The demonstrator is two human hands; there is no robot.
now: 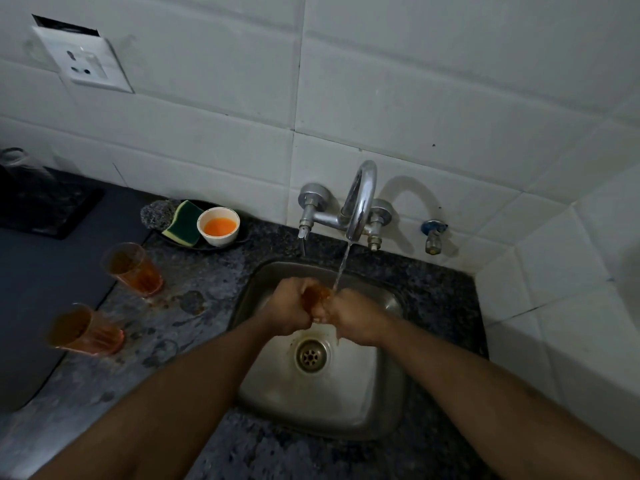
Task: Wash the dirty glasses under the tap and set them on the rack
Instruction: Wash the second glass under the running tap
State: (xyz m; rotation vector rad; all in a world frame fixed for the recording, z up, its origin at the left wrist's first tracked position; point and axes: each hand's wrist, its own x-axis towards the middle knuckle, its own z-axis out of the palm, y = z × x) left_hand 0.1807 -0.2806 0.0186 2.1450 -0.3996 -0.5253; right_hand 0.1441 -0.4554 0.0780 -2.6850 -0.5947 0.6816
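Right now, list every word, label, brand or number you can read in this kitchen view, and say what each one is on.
No text can be read anywhere in this view.
The wall socket shows only holes, no marking.
The tap shows no brand.
The bowl and the sponge are plain.
The two glasses on the counter bear no print, nor does the glass held under the water.

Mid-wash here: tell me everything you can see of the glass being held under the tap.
The glass is a small clear tumbler tinted amber-orange, seemingly by residue. It is held over the steel sink, above the drain, gripped between the left hand and the right hand, which hide most of it. The thin stream from the tap lands at its right edge. Its tilt and rim cannot be made out.
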